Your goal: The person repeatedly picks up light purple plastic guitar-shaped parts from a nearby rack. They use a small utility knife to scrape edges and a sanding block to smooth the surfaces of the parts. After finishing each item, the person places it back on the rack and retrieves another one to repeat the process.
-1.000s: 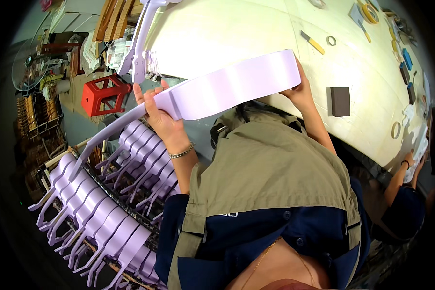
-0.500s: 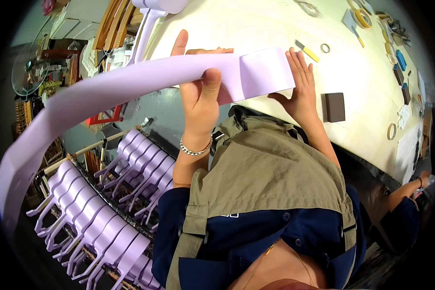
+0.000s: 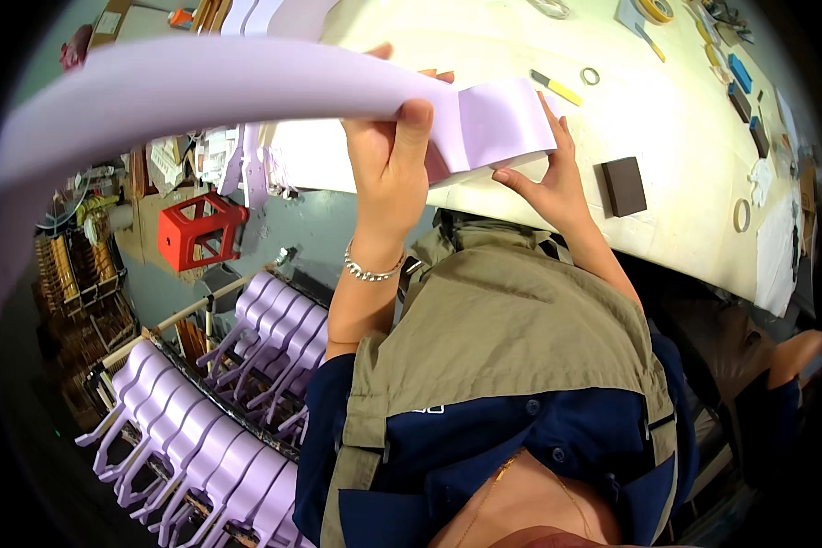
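Note:
My left hand (image 3: 388,160) is closed round a long, smooth lilac piece (image 3: 237,78), its thumb lying across the near side and its other fingers partly hidden behind. The piece sweeps from the far left, where it is blurred, to a broad, curved end (image 3: 505,121) on the right. Against that end rests my right hand (image 3: 562,178), fingers along the edge and thumb by the lower rim. Both hands hold the piece above the near edge of a pale worktable (image 3: 694,173).
A dark brown block (image 3: 624,186), a yellow-handled cutter (image 3: 555,87) and tape rolls (image 3: 742,216) lie on the table. Several similar lilac pieces (image 3: 187,425) hang on a rack at lower left. A red stool (image 3: 201,230) stands on the floor. Another person's arm (image 3: 795,358) shows at right.
The lilac piece's left part has swung upward and nearer. My right hand has moved slightly left and up, its fingers now closer round the end. The view has shifted, showing more of the stool.

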`<state>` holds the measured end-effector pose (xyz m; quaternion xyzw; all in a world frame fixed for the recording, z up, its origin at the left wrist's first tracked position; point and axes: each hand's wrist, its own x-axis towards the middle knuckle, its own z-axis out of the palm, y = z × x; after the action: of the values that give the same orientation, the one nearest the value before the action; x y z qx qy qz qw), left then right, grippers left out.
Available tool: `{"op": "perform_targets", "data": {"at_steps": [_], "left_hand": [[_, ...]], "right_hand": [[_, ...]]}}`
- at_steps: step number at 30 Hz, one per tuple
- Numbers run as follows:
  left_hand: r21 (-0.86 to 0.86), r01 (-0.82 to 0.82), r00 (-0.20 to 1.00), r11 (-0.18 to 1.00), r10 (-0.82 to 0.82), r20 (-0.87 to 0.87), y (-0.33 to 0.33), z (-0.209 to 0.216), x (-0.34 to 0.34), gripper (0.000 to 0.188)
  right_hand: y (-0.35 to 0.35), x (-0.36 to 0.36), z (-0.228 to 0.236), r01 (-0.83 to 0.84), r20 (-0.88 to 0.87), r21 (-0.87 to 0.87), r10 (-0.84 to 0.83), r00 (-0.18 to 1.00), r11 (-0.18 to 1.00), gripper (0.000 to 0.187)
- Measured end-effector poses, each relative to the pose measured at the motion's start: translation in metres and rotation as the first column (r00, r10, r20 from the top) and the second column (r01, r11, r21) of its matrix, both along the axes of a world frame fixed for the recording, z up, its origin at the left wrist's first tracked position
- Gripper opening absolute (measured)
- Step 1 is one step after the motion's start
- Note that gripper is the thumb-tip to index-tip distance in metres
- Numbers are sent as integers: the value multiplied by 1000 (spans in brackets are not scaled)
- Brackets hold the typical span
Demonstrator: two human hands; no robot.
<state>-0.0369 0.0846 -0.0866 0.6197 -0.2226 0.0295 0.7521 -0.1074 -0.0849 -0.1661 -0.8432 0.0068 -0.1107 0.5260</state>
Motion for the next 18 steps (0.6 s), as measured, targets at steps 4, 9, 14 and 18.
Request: {"op": "perform_targets", "data": {"at_steps": [4, 9, 14, 18], "left_hand": [[48, 86, 994, 995, -89, 59, -23, 5, 26, 39], [191, 264, 962, 945, -272, 17, -56, 30, 32, 46], [356, 275, 946, 893, -318, 67, -86, 42, 22, 49], [477, 277, 924, 834, -367, 107, -97, 47, 21, 49]], "right_hand": [[8, -6, 12, 75, -57, 211, -64, 996, 975, 82], [9, -18, 9, 142, -64, 379, -127, 990, 914, 69], [5, -28, 9, 198, -94, 502, -175, 980, 842, 54], [1, -34, 10, 214, -84, 514, -199, 976, 831, 49]]}}
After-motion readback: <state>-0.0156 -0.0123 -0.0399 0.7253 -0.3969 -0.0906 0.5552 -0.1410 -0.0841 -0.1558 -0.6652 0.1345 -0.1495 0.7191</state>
